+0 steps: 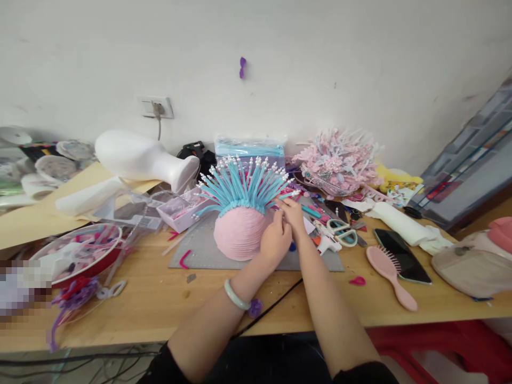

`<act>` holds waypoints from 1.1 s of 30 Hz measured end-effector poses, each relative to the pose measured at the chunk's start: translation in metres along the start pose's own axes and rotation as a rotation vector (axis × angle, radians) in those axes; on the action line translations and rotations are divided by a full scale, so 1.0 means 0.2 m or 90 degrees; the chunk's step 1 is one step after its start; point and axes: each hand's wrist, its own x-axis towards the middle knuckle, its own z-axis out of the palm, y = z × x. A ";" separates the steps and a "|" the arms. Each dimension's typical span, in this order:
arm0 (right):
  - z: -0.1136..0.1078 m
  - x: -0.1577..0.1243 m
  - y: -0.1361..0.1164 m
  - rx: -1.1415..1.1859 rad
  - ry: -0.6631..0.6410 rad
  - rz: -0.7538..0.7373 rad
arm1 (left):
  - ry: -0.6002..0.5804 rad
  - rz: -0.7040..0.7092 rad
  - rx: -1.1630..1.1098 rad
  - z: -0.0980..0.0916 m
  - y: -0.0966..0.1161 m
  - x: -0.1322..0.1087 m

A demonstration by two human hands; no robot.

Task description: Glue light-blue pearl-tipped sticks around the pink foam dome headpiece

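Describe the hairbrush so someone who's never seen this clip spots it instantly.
On the wooden table, go right from the grey mat to the black phone. The hairbrush lies along the phone's left side; its pink oval head, bristles and handle set it apart from that dark neighbour.

soft light falls on a pale wall [296, 48] with a socket [155, 107], behind a wooden table [148, 304]; below, a red stool [444, 344] and, lower left, pale floor [80, 376].

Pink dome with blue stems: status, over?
Left hand, right hand together at dome, right side. Dome on gray mat, blue stems fanned. Scissors clear of hands.
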 end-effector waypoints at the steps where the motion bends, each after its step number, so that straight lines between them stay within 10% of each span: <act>1: -0.01 0.01 0.00 -0.004 -0.003 -0.003 | -0.028 0.043 0.078 -0.03 0.01 0.01; 8: 0.01 -0.01 0.01 -0.114 -0.006 -0.106 | -0.088 0.378 0.627 -0.27 0.00 0.02; 33: 0.12 0.01 0.06 0.118 0.050 0.013 | -0.002 0.328 0.702 -0.32 -0.05 0.01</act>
